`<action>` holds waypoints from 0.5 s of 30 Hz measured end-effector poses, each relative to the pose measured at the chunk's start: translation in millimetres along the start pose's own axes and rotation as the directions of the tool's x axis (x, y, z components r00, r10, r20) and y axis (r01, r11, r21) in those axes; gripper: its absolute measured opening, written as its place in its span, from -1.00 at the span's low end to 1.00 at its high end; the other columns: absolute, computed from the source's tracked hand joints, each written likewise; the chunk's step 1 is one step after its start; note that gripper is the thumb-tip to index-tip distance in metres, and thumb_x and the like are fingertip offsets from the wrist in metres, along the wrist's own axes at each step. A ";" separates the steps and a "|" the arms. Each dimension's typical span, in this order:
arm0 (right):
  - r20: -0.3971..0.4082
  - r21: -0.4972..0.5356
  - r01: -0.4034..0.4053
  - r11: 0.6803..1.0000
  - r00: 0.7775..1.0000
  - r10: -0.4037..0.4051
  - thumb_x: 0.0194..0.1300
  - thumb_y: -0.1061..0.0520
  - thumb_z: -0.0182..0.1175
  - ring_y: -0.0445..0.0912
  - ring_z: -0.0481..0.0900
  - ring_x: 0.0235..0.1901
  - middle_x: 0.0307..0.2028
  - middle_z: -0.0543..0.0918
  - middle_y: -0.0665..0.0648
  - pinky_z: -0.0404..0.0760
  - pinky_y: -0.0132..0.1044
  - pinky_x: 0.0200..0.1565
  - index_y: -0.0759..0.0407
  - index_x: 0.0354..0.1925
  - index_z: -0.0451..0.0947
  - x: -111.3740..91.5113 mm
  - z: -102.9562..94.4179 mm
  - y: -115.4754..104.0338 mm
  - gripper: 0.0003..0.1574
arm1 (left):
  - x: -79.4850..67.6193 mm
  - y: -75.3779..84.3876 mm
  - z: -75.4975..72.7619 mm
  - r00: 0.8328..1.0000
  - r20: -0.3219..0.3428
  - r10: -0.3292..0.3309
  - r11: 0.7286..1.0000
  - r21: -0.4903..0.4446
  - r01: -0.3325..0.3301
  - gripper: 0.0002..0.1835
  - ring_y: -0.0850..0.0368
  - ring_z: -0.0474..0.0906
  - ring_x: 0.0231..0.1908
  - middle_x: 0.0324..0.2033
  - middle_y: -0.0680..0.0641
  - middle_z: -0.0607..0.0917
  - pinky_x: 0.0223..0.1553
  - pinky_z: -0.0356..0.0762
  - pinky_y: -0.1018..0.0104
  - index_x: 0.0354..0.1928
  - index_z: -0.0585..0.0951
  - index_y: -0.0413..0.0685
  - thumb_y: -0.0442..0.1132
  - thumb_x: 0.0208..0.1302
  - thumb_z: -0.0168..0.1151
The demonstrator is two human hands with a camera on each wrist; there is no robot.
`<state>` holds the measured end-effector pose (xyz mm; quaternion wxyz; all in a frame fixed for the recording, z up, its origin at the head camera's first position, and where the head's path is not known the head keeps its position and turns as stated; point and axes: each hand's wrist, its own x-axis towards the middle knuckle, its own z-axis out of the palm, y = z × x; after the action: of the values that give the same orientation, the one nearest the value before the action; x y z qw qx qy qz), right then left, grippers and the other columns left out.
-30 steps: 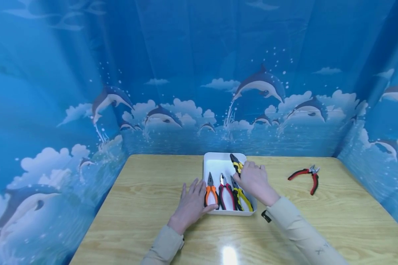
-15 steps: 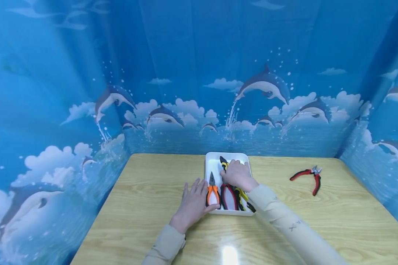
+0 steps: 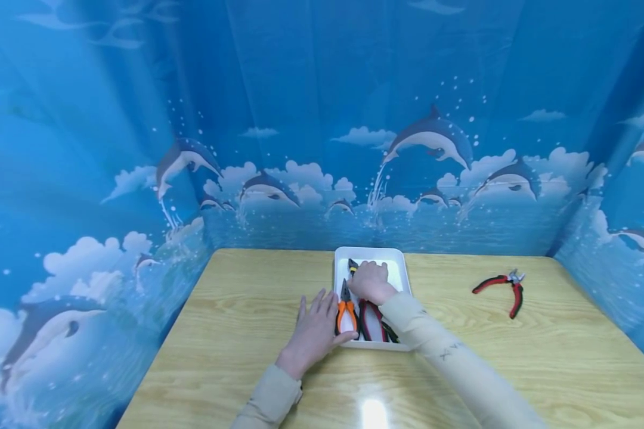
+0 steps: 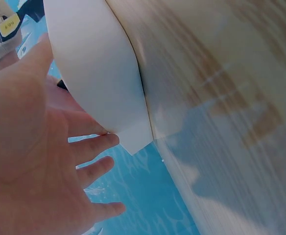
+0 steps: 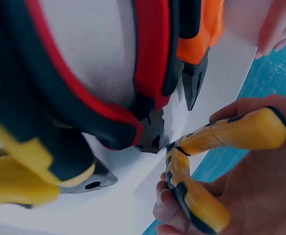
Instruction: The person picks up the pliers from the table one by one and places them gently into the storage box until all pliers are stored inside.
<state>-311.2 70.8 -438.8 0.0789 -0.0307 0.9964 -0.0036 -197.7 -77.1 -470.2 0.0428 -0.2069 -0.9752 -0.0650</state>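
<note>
My left hand (image 3: 315, 328) lies with fingers spread along the left side of a white tray (image 3: 394, 257), thumb over its front corner. In the left wrist view its fingertips touch the tray wall (image 4: 96, 73). My right hand (image 3: 372, 283) is over the tray's far part and grips yellow-and-black pliers (image 5: 197, 198), whose dark jaws point to the back left. Orange-handled long-nose pliers (image 3: 347, 313) lie at the tray's left. Beside them are red-and-black pliers (image 3: 372, 316). Another yellow-and-black pair (image 5: 23, 186) lies to their right, mostly hidden by my right arm in the head view.
Red-handled diagonal cutters (image 3: 517, 292) lie spread on the wooden table (image 3: 247, 298) at the right. A blue dolphin-print curtain (image 3: 300, 119) stands behind the table and along both sides.
My right hand has moved left across the tray, carrying the yellow-and-black pliers from the right side toward the back left. My left hand has stayed at the tray's edge.
</note>
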 end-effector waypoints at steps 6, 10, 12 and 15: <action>-0.017 0.007 0.005 1.000 1.000 -0.005 0.44 -0.22 0.12 0.17 0.62 0.02 -0.06 0.67 0.35 0.38 0.12 0.30 0.50 0.11 0.52 3.5 4.1 -6.3 -0.23 | -1.1 0.6 0.4 1.000 -0.016 0.009 1.000 -0.003 -0.009 -0.03 -0.19 0.12 0.51 0.50 -0.24 0.28 0.43 0.06 -0.39 0.51 0.27 -0.24 0.40 0.36 0.05; -0.012 -0.005 0.017 1.000 1.000 -0.017 0.43 -0.23 0.16 0.14 0.65 -0.05 -0.13 0.69 0.35 0.37 0.14 0.31 0.50 0.12 0.49 4.3 8.3 -7.9 -0.21 | -1.6 1.3 -0.2 1.000 -0.024 0.017 1.000 -0.024 -0.017 -0.03 -0.20 0.13 0.51 0.49 -0.25 0.29 0.42 0.07 -0.40 0.51 0.26 -0.26 0.38 0.36 0.07; -0.004 -0.013 0.027 1.000 1.000 -0.027 0.42 -0.26 0.17 0.13 0.66 -0.08 -0.16 0.70 0.34 0.37 0.16 0.32 0.49 0.15 0.46 5.2 9.6 -7.7 -0.17 | -1.9 1.6 -0.7 1.000 -0.023 0.016 1.000 -0.026 -0.017 -0.03 -0.20 0.13 0.51 0.48 -0.25 0.30 0.42 0.08 -0.40 0.51 0.27 -0.26 0.38 0.36 0.08; 0.002 -0.005 0.037 0.999 0.999 -0.037 0.39 -0.33 0.19 0.11 0.68 -0.14 -0.22 0.71 0.31 0.41 0.16 0.30 0.47 0.18 0.46 5.9 10.5 -6.8 -0.11 | -1.9 1.4 -1.2 1.000 -0.012 0.010 1.000 -0.008 -0.010 -0.03 -0.20 0.12 0.51 0.50 -0.24 0.28 0.43 0.07 -0.40 0.51 0.25 -0.25 0.39 0.37 0.05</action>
<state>-314.9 63.7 -450.1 0.0797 -0.0493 0.9956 -0.0023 -195.4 -76.7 -469.1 0.0481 -0.2115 -0.9737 -0.0702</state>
